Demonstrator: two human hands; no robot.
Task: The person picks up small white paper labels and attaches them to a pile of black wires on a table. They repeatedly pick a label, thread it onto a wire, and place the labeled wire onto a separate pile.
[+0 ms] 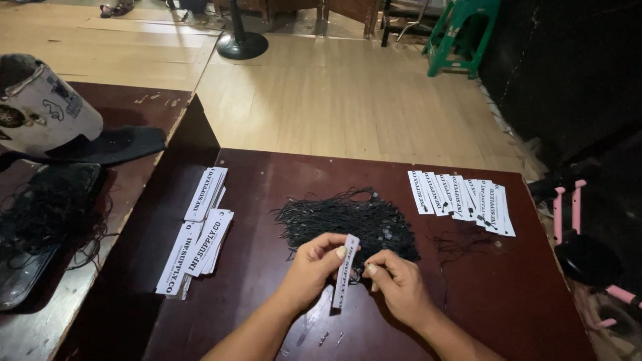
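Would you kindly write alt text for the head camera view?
Two bare hands, left hand and right hand, hold a narrow white paper tag over a dark table, before a pile of black strings, with tag stacks left and a tag row right.

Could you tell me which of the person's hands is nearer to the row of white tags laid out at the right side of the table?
Right. The right hand lies below and left of the row of white tags; the left hand sits farther left, beyond the held tag.

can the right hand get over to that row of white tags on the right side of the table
Probably yes. The right hand pinches a black string at the white tag, and bare table lies between it and the row of tags.
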